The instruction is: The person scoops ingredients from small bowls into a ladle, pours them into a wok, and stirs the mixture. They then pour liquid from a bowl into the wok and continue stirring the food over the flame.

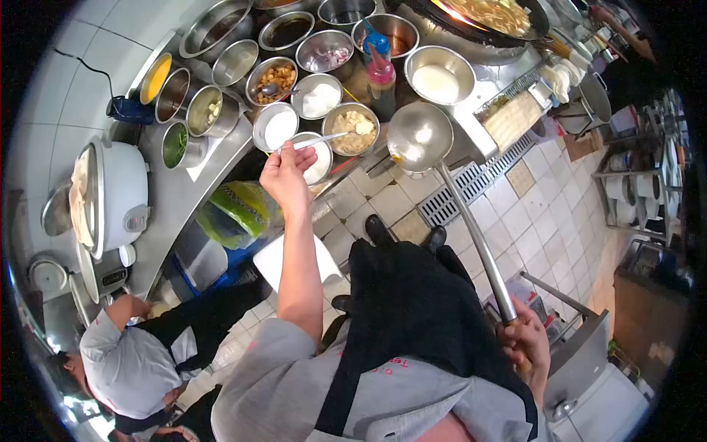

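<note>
Your right hand [526, 340], lower right, closes around the ladle [420, 136] handle; its long axis slants up-left, cup at upper centre. Your left fingers [289, 151], left of centre, pinch a spoon [321, 139] pointing right, slightly upward, into a bowl [375, 138].

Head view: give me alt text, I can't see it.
The left hand holds a spoon over a bowl of pale minced food; the right hand grips a long ladle. Metal bowls crowd the counter; a food-filled wok sits at upper right.
</note>
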`<action>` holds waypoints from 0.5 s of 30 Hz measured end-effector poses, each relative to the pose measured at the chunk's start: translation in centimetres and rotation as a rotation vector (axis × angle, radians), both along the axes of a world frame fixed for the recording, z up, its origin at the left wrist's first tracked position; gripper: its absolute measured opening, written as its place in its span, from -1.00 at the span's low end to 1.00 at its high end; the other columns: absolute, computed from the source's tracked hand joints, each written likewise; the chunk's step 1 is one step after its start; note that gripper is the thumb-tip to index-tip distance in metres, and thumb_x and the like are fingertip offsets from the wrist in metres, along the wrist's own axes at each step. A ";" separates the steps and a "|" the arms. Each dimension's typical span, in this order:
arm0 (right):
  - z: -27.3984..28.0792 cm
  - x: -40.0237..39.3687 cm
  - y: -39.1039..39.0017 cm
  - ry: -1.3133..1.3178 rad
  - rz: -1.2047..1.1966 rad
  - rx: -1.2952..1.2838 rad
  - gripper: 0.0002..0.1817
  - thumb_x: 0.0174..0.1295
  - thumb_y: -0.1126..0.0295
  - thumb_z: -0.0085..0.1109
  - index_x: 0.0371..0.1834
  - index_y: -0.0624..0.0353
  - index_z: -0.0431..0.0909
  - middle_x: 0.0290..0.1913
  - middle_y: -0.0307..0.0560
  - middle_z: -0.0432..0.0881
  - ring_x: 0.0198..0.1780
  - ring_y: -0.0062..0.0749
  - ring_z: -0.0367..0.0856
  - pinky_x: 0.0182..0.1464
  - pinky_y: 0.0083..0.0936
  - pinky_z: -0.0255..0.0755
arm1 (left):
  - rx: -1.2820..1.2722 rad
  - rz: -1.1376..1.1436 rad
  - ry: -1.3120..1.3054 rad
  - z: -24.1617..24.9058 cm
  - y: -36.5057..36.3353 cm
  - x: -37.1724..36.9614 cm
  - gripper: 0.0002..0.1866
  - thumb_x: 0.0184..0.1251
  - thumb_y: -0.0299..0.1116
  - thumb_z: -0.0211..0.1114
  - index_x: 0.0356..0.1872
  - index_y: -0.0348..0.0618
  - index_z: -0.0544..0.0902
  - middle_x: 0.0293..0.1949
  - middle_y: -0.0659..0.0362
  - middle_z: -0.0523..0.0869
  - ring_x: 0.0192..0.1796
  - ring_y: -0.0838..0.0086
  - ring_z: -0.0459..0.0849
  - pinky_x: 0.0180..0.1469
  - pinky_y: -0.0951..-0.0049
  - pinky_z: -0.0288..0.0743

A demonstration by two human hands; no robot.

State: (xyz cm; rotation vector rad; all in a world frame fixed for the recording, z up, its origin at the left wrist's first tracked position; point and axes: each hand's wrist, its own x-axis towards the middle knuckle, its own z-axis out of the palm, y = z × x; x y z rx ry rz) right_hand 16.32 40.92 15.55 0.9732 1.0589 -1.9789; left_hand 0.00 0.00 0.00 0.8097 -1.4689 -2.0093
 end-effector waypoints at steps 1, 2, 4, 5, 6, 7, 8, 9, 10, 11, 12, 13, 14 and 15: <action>0.2 -0.3 -0.3 0.002 0.003 -0.003 -0.18 -0.10 0.66 0.14 0.39 0.24 0.20 -0.51 -0.15 0.40 -0.72 -0.62 0.25 -0.82 -0.73 0.11 | -0.004 -0.015 0.005 0.9 0.4 0.1 -0.75 0.40 -0.41 0.17 -0.15 -0.49 0.53 -0.40 -0.05 0.68 -0.41 0.32 0.72 -0.36 0.42 0.68; 0.4 -0.5 -0.5 0.006 0.007 -0.007 -0.18 -0.09 0.67 0.13 0.39 0.25 0.20 -0.52 -0.16 0.40 -0.72 -0.63 0.25 -0.82 -0.74 0.10 | -0.008 -0.030 0.013 1.7 0.7 0.2 -0.75 0.39 -0.40 0.17 -0.17 -0.48 0.53 -0.41 -0.05 0.67 -0.41 0.31 0.72 -0.35 0.42 0.69; -0.1 0.1 0.8 0.022 0.019 -0.021 -0.18 -0.09 0.68 0.12 0.39 0.26 0.20 -0.53 -0.18 0.39 -0.72 -0.64 0.26 -0.82 -0.75 0.09 | -0.083 -0.065 0.053 3.4 3.5 1.1 -0.76 0.39 -0.40 0.18 -0.19 -0.48 0.55 -0.40 -0.04 0.67 -0.41 0.33 0.72 -0.35 0.42 0.69; -0.3 0.1 1.0 0.026 0.026 -0.025 -0.18 -0.09 0.68 0.12 0.39 0.26 0.20 -0.54 -0.19 0.39 -0.71 -0.65 0.26 -0.82 -0.76 0.08 | -0.118 -0.080 0.068 3.7 4.3 1.3 -0.76 0.39 -0.40 0.18 -0.20 -0.48 0.55 -0.39 -0.04 0.67 -0.41 0.33 0.72 -0.35 0.42 0.69; -0.2 0.1 1.2 0.020 0.024 -0.023 -0.18 -0.09 0.68 0.12 0.39 0.26 0.20 -0.54 -0.20 0.39 -0.71 -0.65 0.26 -0.82 -0.77 0.08 | -0.211 -0.033 0.104 3.0 4.6 1.4 -0.76 0.40 -0.39 0.17 -0.20 -0.48 0.57 -0.38 -0.02 0.67 -0.39 0.36 0.72 -0.33 0.42 0.69; -0.1 0.2 1.2 0.014 0.021 -0.023 -0.18 -0.09 0.69 0.12 0.39 0.26 0.20 -0.54 -0.20 0.39 -0.71 -0.65 0.26 -0.81 -0.77 0.08 | -0.286 -0.014 0.083 1.9 4.6 1.3 -0.75 0.41 -0.39 0.16 -0.19 -0.48 0.58 -0.38 -0.01 0.68 -0.38 0.37 0.72 -0.33 0.43 0.68; 0.0 0.1 1.3 0.013 0.019 -0.022 -0.18 -0.10 0.69 0.12 0.39 0.26 0.19 -0.54 -0.20 0.38 -0.71 -0.66 0.27 -0.81 -0.77 0.08 | -0.360 0.005 0.066 0.5 4.4 0.8 -0.75 0.41 -0.40 0.15 -0.18 -0.48 0.58 -0.38 0.00 0.68 -0.37 0.39 0.73 -0.32 0.44 0.68; 0.0 0.1 1.4 0.017 0.030 -0.021 -0.18 -0.10 0.68 0.12 0.40 0.26 0.19 -0.55 -0.20 0.38 -0.71 -0.65 0.27 -0.81 -0.77 0.08 | -0.435 0.025 0.049 -0.1 4.3 0.4 -0.75 0.41 -0.40 0.15 -0.17 -0.48 0.58 -0.38 0.01 0.69 -0.37 0.41 0.73 -0.31 0.45 0.68; 0.0 0.1 1.4 0.019 0.041 -0.019 -0.18 -0.10 0.68 0.12 0.40 0.25 0.19 -0.55 -0.20 0.38 -0.71 -0.65 0.27 -0.81 -0.77 0.08 | -0.496 0.011 -0.017 -0.5 4.5 0.2 -0.75 0.41 -0.41 0.14 -0.17 -0.47 0.61 -0.41 0.04 0.70 -0.38 0.44 0.73 -0.32 0.48 0.66; 0.0 0.1 1.4 0.022 0.052 -0.018 -0.17 -0.10 0.68 0.12 0.40 0.25 0.19 -0.56 -0.20 0.37 -0.70 -0.65 0.27 -0.81 -0.76 0.08 | -0.555 -0.020 -0.054 -0.8 4.5 -0.1 -0.75 0.41 -0.41 0.14 -0.18 -0.47 0.61 -0.42 0.05 0.70 -0.39 0.44 0.72 -0.33 0.49 0.65; -0.1 0.2 1.4 0.022 0.048 -0.013 -0.17 -0.10 0.67 0.12 0.40 0.25 0.19 -0.57 -0.20 0.37 -0.71 -0.65 0.27 -0.82 -0.76 0.08 | -0.615 -0.050 -0.091 -1.5 4.3 -0.4 -0.76 0.40 -0.41 0.14 -0.19 -0.47 0.62 -0.43 0.06 0.70 -0.40 0.44 0.72 -0.34 0.50 0.64; 0.0 0.2 1.4 0.022 0.044 -0.005 -0.17 -0.10 0.67 0.12 0.40 0.24 0.19 -0.57 -0.20 0.37 -0.71 -0.65 0.27 -0.82 -0.75 0.08 | -0.671 -0.080 -0.130 -2.1 4.3 -0.7 -0.76 0.40 -0.41 0.15 -0.20 -0.47 0.62 -0.45 0.06 0.70 -0.41 0.45 0.72 -0.34 0.51 0.64; 0.0 0.2 1.4 0.021 0.040 0.002 -0.17 -0.10 0.67 0.11 0.40 0.24 0.19 -0.58 -0.20 0.37 -0.71 -0.65 0.27 -0.82 -0.75 0.08 | -0.633 -0.081 -0.094 -2.7 4.3 -1.1 -0.76 0.40 -0.41 0.15 -0.24 -0.46 0.63 -0.48 0.06 0.70 -0.43 0.44 0.72 -0.36 0.52 0.63; -0.1 0.3 1.5 0.031 0.046 -0.002 -0.17 -0.10 0.66 0.11 0.40 0.23 0.19 -0.58 -0.20 0.37 -0.72 -0.65 0.26 -0.82 -0.75 0.08 | -0.589 -0.086 -0.094 -3.1 4.2 -1.4 -0.76 0.40 -0.42 0.15 -0.24 -0.47 0.63 -0.47 0.05 0.70 -0.43 0.44 0.72 -0.36 0.51 0.63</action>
